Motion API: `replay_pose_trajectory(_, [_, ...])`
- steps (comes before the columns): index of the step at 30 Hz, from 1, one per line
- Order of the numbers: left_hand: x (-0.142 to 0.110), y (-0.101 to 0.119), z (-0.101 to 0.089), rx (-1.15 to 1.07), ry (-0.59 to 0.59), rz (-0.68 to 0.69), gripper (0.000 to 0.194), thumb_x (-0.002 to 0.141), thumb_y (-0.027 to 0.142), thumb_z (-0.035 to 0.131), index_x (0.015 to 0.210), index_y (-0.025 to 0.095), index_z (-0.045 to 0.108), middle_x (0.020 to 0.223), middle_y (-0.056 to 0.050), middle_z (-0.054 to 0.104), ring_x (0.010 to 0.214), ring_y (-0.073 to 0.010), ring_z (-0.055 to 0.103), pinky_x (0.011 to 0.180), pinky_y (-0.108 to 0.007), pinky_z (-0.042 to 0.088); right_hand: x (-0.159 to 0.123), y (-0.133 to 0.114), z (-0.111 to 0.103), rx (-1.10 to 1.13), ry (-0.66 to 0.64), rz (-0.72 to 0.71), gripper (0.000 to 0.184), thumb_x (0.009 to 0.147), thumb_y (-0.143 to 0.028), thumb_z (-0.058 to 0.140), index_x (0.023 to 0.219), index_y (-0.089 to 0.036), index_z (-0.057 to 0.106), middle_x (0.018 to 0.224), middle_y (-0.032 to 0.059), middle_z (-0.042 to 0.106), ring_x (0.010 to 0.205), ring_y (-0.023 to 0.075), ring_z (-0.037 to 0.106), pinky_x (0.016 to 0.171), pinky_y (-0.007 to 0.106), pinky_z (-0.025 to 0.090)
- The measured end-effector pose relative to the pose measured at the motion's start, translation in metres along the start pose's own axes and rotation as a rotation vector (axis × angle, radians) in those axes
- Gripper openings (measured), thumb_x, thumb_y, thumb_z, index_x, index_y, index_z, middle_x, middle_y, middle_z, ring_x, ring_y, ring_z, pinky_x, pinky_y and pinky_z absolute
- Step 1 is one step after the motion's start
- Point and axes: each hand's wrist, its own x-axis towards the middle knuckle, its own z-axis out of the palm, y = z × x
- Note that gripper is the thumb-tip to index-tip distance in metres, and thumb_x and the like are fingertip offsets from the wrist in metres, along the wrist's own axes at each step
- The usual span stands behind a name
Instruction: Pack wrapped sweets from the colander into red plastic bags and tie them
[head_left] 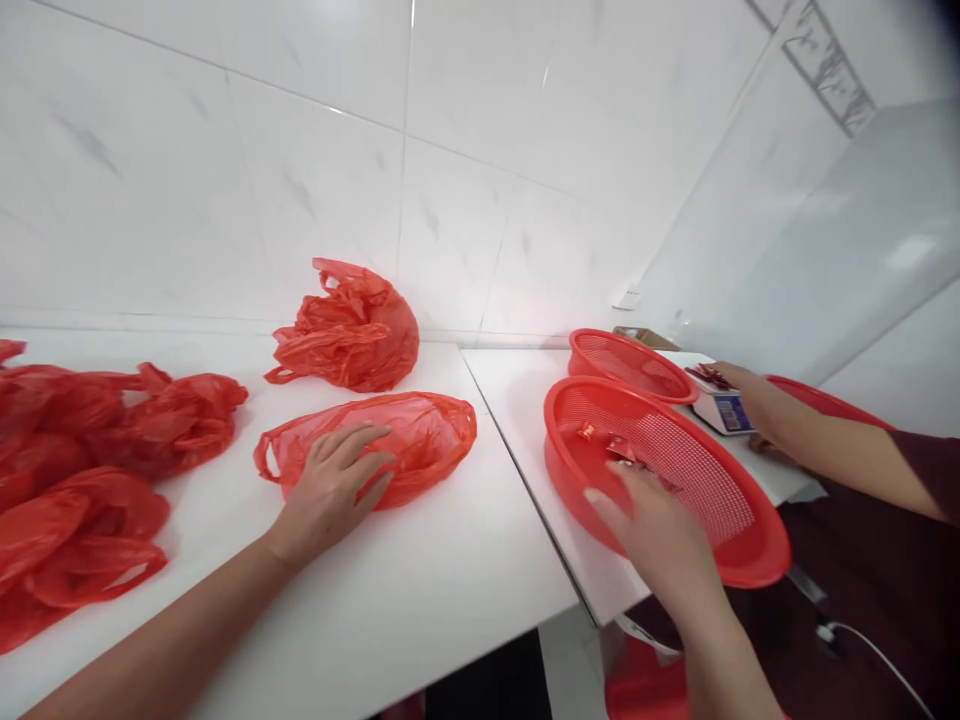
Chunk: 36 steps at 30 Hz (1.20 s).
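My left hand [336, 488] rests on the near side of a red plastic bag [442, 440], its fingers stretched out and slightly apart. The bag lies on the white table with its mouth spread open; one handle loop sticks out at its left end. My right hand [656, 530] reaches over the near rim of a red perforated basket [739, 550], thumb and fingers apart. Just beyond its fingertips are a few small wrapped packets, one of them an orange-red packet [587, 431]. I see nothing gripped, though some fingertips are partly hidden.
Crumpled red bags [82, 440] cover the left of the table, and another bunch [352, 335] stands by the wall. A second red basket [630, 365] sits behind the first. At right, a co-worker's hand [739, 385] holds red packets over a scale [724, 410]. A seam divides two tabletops.
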Motion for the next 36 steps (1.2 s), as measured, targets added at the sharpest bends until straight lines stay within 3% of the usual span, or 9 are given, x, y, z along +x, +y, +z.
replay_pose_trajectory(3, [-0.001, 0.002, 0.002, 0.014, 0.007, 0.029, 0.016, 0.086, 0.027, 0.044, 0.092, 0.026, 0.059, 0.122, -0.002, 0.056, 0.118, -0.023, 0.046, 0.098, -0.045, 0.037, -0.03, 0.009, 0.015, -0.119, -0.186, -0.064, 0.035, 0.087, -0.044, 0.041, 0.107, -0.023, 0.059, 0.086, 0.0085, 0.068, 0.076, 0.0266, 0.063, 0.06, 0.034, 0.043])
replay_pose_trajectory(8, [-0.003, -0.006, 0.009, 0.033, -0.017, 0.023, 0.017, 0.086, 0.026, 0.043, 0.092, 0.027, 0.059, 0.123, -0.002, 0.055, 0.118, -0.0229, 0.045, 0.098, -0.044, 0.037, -0.067, 0.003, 0.041, -0.195, -0.06, -0.21, 0.031, 0.085, -0.023, 0.045, 0.114, -0.022, 0.055, 0.099, 0.0081, 0.066, 0.084, 0.0217, 0.062, 0.068, 0.03, 0.043])
replay_pose_trajectory(18, [-0.008, -0.006, 0.01, 0.089, -0.036, 0.056, 0.019, 0.087, 0.026, 0.042, 0.093, 0.026, 0.059, 0.123, -0.003, 0.054, 0.12, -0.0247, 0.043, 0.097, -0.047, 0.036, -0.059, 0.004, 0.029, -0.191, -0.078, -0.203, 0.031, 0.089, -0.032, 0.04, 0.115, -0.023, 0.056, 0.099, 0.0077, 0.066, 0.083, 0.0205, 0.063, 0.066, 0.028, 0.042])
replay_pose_trajectory(21, [-0.006, 0.003, 0.01, 0.111, 0.048, 0.107, 0.017, 0.086, 0.023, 0.045, 0.095, 0.026, 0.06, 0.125, -0.004, 0.053, 0.122, -0.026, 0.041, 0.101, -0.05, 0.031, -0.059, 0.003, 0.031, -0.188, -0.071, -0.214, 0.033, 0.09, -0.034, 0.039, 0.117, -0.023, 0.055, 0.101, 0.0086, 0.066, 0.086, 0.0214, 0.062, 0.067, 0.028, 0.043])
replay_pose_trajectory(24, [0.007, 0.034, 0.016, 0.018, 0.172, 0.114, 0.018, 0.084, 0.022, 0.05, 0.097, 0.028, 0.06, 0.125, -0.005, 0.052, 0.119, -0.0268, 0.044, 0.099, -0.049, 0.033, -0.061, 0.003, 0.036, -0.19, -0.053, -0.22, 0.035, 0.089, -0.036, 0.041, 0.117, -0.021, 0.056, 0.104, 0.0102, 0.065, 0.088, 0.0231, 0.062, 0.068, 0.03, 0.044])
replay_pose_trajectory(27, [0.029, 0.087, 0.03, -0.35, 0.077, 0.045, 0.026, 0.084, 0.025, 0.05, 0.111, 0.025, 0.052, 0.122, -0.008, 0.053, 0.108, -0.0222, 0.052, 0.091, -0.041, 0.043, -0.064, 0.004, 0.038, -0.176, -0.053, -0.221, 0.039, 0.087, -0.043, 0.044, 0.115, -0.02, 0.058, 0.104, 0.0113, 0.064, 0.089, 0.0251, 0.061, 0.071, 0.033, 0.046])
replay_pose_trajectory(30, [0.05, 0.141, 0.047, -0.817, -0.147, -0.329, 0.062, 0.078, 0.043, 0.058, 0.129, 0.02, 0.031, 0.107, -0.009, 0.058, 0.08, -0.0171, 0.06, 0.068, -0.033, 0.052, -0.07, 0.008, 0.038, -0.089, -0.082, -0.247, 0.044, 0.087, -0.049, 0.041, 0.116, -0.02, 0.058, 0.108, 0.0121, 0.063, 0.097, 0.0272, 0.059, 0.079, 0.037, 0.047])
replay_pose_trajectory(33, [0.056, 0.169, 0.064, -1.169, -0.347, -0.505, 0.047, 0.08, 0.046, 0.052, 0.114, 0.015, 0.042, 0.092, -0.007, 0.06, 0.066, -0.0143, 0.059, 0.05, -0.025, 0.048, -0.072, 0.021, 0.036, 0.075, -0.144, -0.271, 0.043, 0.09, -0.046, 0.035, 0.114, -0.022, 0.06, 0.115, 0.0104, 0.06, 0.11, 0.0256, 0.054, 0.089, 0.039, 0.044])
replay_pose_trajectory(36, [0.049, 0.175, 0.076, -1.303, -0.26, -0.525, 0.032, 0.079, 0.039, 0.055, 0.1, 0.015, 0.051, 0.085, -0.005, 0.06, 0.065, -0.0125, 0.056, 0.052, -0.022, 0.046, -0.059, 0.048, 0.029, 0.21, -0.1, -0.216, 0.043, 0.089, -0.046, 0.035, 0.117, -0.022, 0.058, 0.13, 0.0096, 0.048, 0.123, 0.0237, 0.043, 0.098, 0.038, 0.039])
